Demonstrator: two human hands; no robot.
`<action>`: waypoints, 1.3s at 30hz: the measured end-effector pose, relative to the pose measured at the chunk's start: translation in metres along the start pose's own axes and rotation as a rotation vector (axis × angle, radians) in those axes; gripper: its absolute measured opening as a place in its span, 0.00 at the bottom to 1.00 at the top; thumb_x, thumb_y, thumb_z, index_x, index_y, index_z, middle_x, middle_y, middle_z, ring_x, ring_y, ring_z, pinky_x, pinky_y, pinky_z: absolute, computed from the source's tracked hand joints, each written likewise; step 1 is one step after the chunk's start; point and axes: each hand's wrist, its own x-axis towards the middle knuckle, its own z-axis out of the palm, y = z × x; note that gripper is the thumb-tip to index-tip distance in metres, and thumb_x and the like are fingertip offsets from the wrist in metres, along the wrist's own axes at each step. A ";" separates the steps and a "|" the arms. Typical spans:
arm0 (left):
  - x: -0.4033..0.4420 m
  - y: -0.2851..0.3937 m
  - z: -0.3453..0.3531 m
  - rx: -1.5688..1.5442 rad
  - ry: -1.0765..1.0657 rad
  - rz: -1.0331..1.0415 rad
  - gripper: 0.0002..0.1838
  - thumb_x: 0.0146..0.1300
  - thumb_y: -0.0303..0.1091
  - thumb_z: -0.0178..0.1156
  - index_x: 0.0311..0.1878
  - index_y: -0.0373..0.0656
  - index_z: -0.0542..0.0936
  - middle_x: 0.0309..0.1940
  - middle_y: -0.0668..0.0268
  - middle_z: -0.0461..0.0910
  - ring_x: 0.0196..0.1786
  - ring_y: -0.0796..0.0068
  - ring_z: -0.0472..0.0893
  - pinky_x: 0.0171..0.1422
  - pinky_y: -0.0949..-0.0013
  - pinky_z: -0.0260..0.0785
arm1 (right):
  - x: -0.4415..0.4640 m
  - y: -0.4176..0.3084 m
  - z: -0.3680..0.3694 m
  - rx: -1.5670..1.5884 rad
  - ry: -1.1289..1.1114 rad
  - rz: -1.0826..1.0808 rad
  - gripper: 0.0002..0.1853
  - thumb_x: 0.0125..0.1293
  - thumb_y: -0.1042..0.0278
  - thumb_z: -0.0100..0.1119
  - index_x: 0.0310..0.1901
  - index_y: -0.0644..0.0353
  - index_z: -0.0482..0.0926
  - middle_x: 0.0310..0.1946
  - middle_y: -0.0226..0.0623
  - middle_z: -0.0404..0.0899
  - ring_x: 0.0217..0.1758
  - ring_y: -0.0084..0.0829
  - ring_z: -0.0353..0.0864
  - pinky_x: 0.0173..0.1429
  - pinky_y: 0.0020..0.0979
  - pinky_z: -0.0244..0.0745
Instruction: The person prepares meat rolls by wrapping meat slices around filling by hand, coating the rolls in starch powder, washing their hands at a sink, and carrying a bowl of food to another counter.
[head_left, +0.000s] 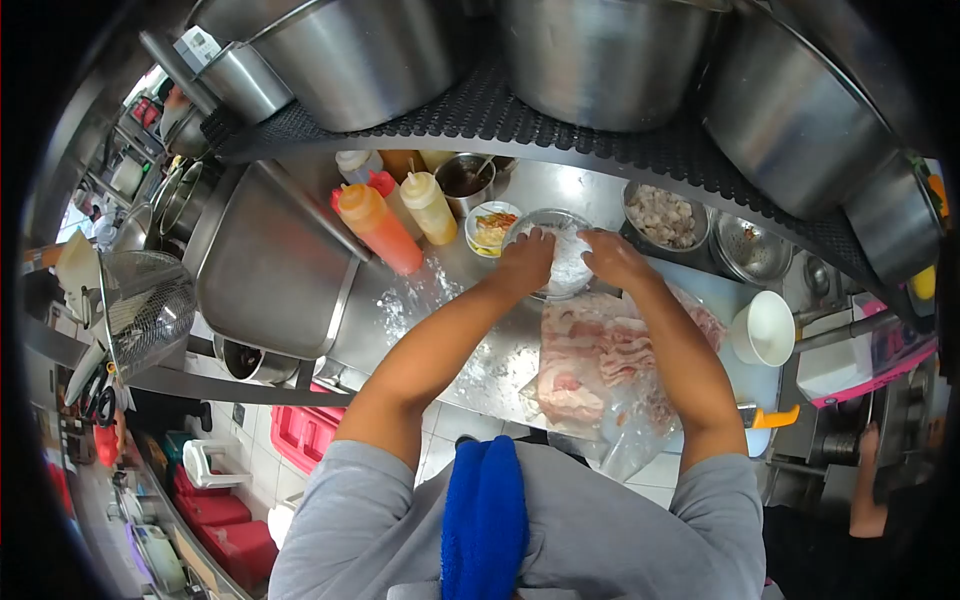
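Observation:
A metal bowl of white powder (570,262) stands on the steel counter. Over its left side is my left hand (529,258), its fingers bent down at the powder. My right hand (612,258) is at the bowl's right side, fingers pointing in towards the powder. Whatever lies under the fingertips of either hand is too small to make out. Just in front of the bowl, partly beneath my right forearm, sliced raw meat (590,360) lies on clear plastic. A small white bowl of cut vegetables (492,228) sits to the left of the powder.
Squeeze bottles (380,228) and a pot of dark sauce (465,182) stand at the back left. A bowl of pale meat pieces (663,215), a white bowl (764,329) and an orange-handled knife (772,416) are on the right. Large pots (610,60) line the shelf above.

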 end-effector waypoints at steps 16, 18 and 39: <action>-0.238 -0.092 0.014 -0.526 0.325 -0.333 0.26 0.59 0.45 0.64 0.54 0.37 0.76 0.54 0.51 0.75 0.58 0.51 0.74 0.65 0.57 0.64 | 0.083 0.041 0.051 -0.070 0.011 -0.231 0.22 0.55 0.80 0.53 0.54 0.64 0.74 0.50 0.51 0.78 0.56 0.47 0.76 0.60 0.40 0.71; -0.275 -0.094 0.016 -0.607 0.405 -0.384 0.24 0.60 0.46 0.63 0.51 0.37 0.77 0.52 0.52 0.76 0.57 0.52 0.75 0.62 0.59 0.66 | 0.088 0.020 0.045 -0.074 -0.094 -0.327 0.30 0.54 0.82 0.54 0.62 0.63 0.69 0.56 0.51 0.76 0.59 0.44 0.76 0.60 0.39 0.71; -0.395 -0.100 0.022 -0.597 0.493 -0.668 0.22 0.60 0.46 0.61 0.49 0.37 0.78 0.50 0.51 0.75 0.56 0.51 0.74 0.60 0.58 0.67 | 0.038 -0.033 0.060 -0.462 -0.243 -0.087 0.29 0.55 0.66 0.56 0.60 0.67 0.71 0.57 0.56 0.73 0.63 0.54 0.69 0.67 0.42 0.63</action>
